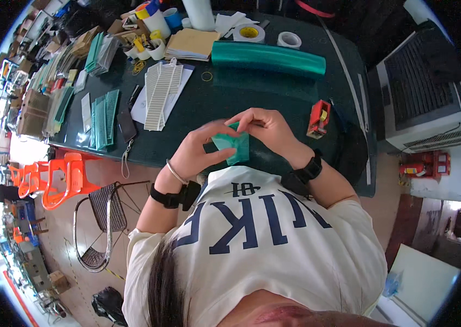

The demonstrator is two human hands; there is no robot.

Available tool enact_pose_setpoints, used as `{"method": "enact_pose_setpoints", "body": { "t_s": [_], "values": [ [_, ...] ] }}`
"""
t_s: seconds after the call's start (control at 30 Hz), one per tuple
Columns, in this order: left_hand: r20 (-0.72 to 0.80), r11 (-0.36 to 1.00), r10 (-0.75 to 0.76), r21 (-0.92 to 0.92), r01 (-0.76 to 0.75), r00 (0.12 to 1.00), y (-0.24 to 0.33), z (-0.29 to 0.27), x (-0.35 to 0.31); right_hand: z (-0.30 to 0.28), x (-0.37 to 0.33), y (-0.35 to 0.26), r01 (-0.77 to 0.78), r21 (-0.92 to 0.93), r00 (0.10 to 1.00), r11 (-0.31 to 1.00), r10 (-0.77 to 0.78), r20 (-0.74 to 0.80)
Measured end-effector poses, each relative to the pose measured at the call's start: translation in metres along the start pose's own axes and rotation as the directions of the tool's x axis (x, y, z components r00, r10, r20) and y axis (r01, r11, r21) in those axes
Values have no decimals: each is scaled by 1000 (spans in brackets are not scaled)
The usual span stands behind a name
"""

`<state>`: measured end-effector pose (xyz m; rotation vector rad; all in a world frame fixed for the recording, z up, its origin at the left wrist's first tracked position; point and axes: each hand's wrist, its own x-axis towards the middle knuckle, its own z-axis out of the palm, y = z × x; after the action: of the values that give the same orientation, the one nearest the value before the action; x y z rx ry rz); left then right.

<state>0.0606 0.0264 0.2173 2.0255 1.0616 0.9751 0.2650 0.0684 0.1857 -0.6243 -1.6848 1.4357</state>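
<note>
A small piece of translucent green plastic film [238,151] is held up over the near edge of the dark table, in front of my shirt. The fingers and thumb of my left hand [202,148] curve around its left side, with the thumb lying across the film. At the film's top edge, my right hand [267,126] pinches with thumb and fingertips close together, right beside the left fingers. Part of the film is hidden behind the fingers. A large roll of the same green film [268,59] lies across the table beyond my hands.
Right of my hands stands a red tape dispenser [319,119]. White slotted strips [163,95] rest on paper to the left, near green strips [104,120] and a dark phone-like case [127,125]. Tape rolls [249,34] sit at the back. A metal ruler strip [350,90] runs along the right.
</note>
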Motion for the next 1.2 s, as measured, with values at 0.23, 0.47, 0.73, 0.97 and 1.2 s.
{"method": "enact_pose_setpoints", "body": {
  "t_s": [0.23, 0.47, 0.73, 0.97, 1.2],
  "values": [
    [-85, 951, -309, -22, 308, 947, -10, 5, 1, -117, -63, 45, -225, -145, 584, 964, 15, -811],
    [-206, 982, -185, -73, 173, 961, -17, 19, 20, -190, -179, 192, -830, -426, 519, 361, 218, -827],
    [-142, 979, -204, -33, 201, 969, -12, 27, 29, -165, -155, 162, -444, 184, 334, 877, 353, -874],
    [-137, 962, -229, -180, 203, 964, -20, 34, 32, -114, -174, 165, -191, 167, 302, 967, 220, -928],
    [-47, 936, -273, -242, 255, 961, -15, 33, 34, -133, -202, 197, -760, -603, 649, 244, 239, -722]
  ]
}}
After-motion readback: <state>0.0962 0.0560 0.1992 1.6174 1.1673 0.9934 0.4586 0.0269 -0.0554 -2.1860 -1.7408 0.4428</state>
